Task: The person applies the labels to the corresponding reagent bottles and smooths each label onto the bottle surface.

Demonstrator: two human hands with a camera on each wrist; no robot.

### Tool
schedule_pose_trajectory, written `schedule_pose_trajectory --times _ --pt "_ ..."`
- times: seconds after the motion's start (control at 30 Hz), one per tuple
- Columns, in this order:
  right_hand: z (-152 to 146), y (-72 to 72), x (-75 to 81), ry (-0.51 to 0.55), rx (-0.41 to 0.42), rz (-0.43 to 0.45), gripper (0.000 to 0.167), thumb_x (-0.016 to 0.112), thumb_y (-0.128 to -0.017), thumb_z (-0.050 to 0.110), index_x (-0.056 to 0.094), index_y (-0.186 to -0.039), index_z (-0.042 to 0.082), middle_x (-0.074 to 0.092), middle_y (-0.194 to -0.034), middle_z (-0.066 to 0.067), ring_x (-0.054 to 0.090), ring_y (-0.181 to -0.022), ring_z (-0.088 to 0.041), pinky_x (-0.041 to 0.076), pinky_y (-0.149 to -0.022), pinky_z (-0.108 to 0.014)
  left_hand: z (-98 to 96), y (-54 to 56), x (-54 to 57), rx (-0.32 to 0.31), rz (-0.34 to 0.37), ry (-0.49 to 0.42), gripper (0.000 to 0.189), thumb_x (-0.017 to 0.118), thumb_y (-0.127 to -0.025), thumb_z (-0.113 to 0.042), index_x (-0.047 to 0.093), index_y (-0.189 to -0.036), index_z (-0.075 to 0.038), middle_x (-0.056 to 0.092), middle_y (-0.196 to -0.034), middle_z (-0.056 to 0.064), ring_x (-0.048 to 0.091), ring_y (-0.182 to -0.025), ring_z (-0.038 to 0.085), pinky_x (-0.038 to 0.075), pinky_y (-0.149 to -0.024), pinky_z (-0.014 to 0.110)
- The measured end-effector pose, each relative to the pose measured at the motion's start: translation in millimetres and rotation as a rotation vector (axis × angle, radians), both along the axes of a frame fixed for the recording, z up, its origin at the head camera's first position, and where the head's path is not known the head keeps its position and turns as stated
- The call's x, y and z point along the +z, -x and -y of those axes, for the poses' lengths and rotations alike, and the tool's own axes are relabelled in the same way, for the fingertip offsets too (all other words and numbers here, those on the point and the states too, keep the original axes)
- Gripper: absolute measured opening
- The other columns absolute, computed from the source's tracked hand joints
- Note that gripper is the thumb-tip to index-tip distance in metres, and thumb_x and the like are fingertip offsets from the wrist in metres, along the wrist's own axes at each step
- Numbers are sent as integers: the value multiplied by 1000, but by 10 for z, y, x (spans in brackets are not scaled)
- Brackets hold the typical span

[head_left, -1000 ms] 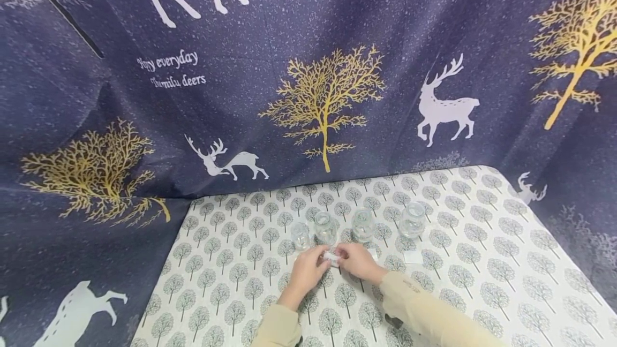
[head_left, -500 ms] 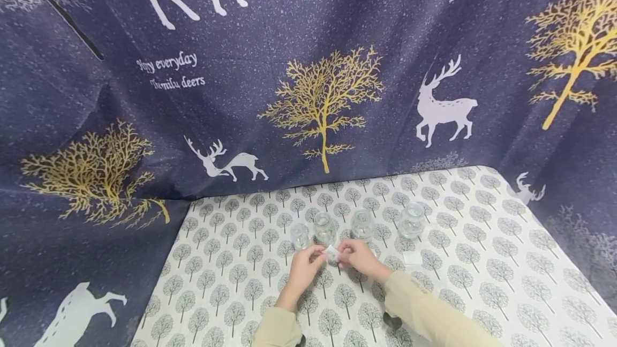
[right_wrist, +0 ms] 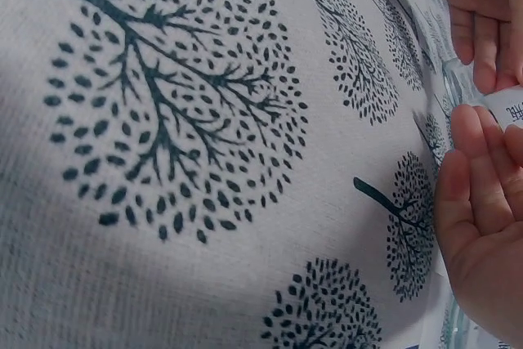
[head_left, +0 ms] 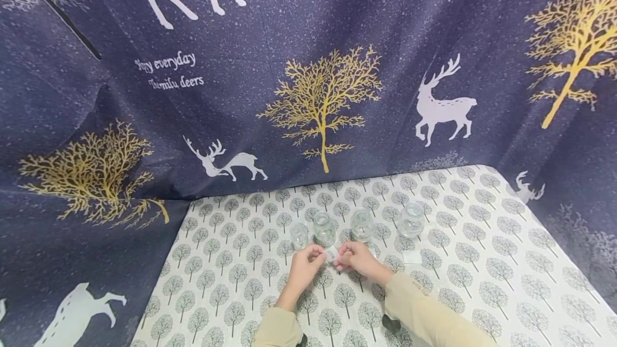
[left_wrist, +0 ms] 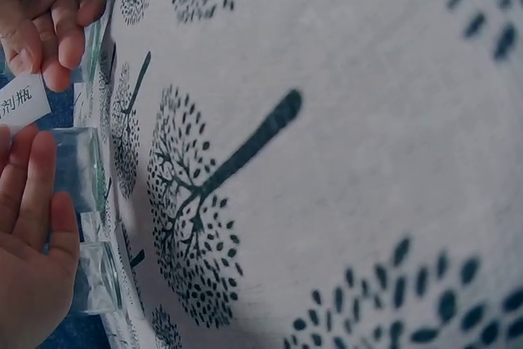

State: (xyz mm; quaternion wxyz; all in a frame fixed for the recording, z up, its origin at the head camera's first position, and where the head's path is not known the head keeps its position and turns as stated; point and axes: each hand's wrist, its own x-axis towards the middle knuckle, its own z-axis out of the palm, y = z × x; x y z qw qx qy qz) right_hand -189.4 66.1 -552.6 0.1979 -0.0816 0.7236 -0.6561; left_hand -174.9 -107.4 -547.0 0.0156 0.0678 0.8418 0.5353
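Between both hands a small white paper label (head_left: 331, 254) with printed black characters is stretched, close in front of the second glass jar from the left (head_left: 325, 230). My left hand (head_left: 302, 270) pinches its left edge, and my right hand (head_left: 361, 260) pinches the opposite one. In the left wrist view the characters on the label (left_wrist: 23, 102) face the camera, with the left hand (left_wrist: 34, 259) below and the right hand (left_wrist: 53, 14) above. The right wrist view catches only a corner of the label (right_wrist: 505, 106) between the fingertips.
Several clear glass jars stand in a row, including a small one (head_left: 299, 236) at the left end, another (head_left: 362, 225) and a larger one (head_left: 411, 220) at the right. A blank-looking white paper piece (head_left: 412, 257) lies before the right jar on the tree-print tablecloth (head_left: 231, 272).
Both hands have risen slightly toward the second jar with the label. The label has turned between the fingers, and the right hand's fingers now cover less of it.
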Motion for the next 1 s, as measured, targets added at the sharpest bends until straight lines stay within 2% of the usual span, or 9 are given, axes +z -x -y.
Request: schedule_pose_trajectory --times 0.07,0.13,0.3,0.37,0.47,0.63,0.7,0.87,1.0 --pt "1 -9 18 -17 -11 -30 14 54 -79 -2 51 -91 -9 62 -82 -24 63 -71 -28 54 -66 -36 -13 -39 106 -2 19 -3 9 59 -82 -10 61 -87 -3 65 -84 11 60 -75 13 49 -68 18" --pt "-6 -18 65 -36 -21 -71 16 55 -78 -3 52 -93 -7 61 -85 -24 61 -71 -28 53 -66 -39 -2 -32 113 -15 38 -14 9 58 -82 -8 60 -88 -2 65 -85 12 60 -76 14 49 -68 18" --pt "-21 -12 143 -82 -16 -200 25 57 -77 -1 56 -102 -2 60 -97 -20 59 -78 -28 52 -65 -39 61 59 -98 -23 56 -7 8 58 -83 -16 60 -88 -9 65 -86 5 58 -77 9 48 -70 19" --pt "-22 -7 156 -102 -9 -232 27 58 -78 3 56 -105 -2 61 -98 -18 60 -78 -28 52 -62 -37 63 61 -97 -17 54 8 8 59 -83 -18 60 -87 -12 65 -85 2 58 -76 7 48 -70 19" --pt "-21 -14 195 -120 4 -254 30 58 -79 6 56 -108 -2 61 -95 -16 59 -76 -28 52 -59 -38 50 41 -14 -15 50 8 8 59 -83 -17 60 -87 -10 64 -83 1 57 -74 5 47 -70 18" --pt "-14 -15 231 -139 -10 -289 32 59 -80 7 56 -109 -3 61 -86 -14 55 -70 -16 50 -57 -31 4 -42 220 -18 12 12 6 58 -82 -8 60 -86 -4 63 -81 7 57 -72 8 47 -68 19" --pt "-8 -15 244 -135 -16 -286 31 60 -79 7 56 -108 -4 61 -84 -13 53 -69 -12 51 -57 -31 -3 -54 248 -22 -1 23 6 57 -82 -7 59 -86 -3 63 -81 9 56 -71 8 46 -66 18" --pt "3 -26 293 -110 -9 -265 26 59 -79 4 57 -103 -6 60 -83 -15 51 -68 -10 51 -58 -36 36 12 67 -32 18 26 9 59 -83 -12 60 -89 -5 64 -82 5 56 -72 7 47 -66 19" --pt "13 -70 428 -93 6 -258 20 57 -79 -1 58 -97 -8 60 -83 -21 51 -67 -12 50 -57 -37 61 50 -38 -42 -6 49 10 59 -83 -16 61 -89 -8 64 -82 1 57 -74 6 47 -71 21"
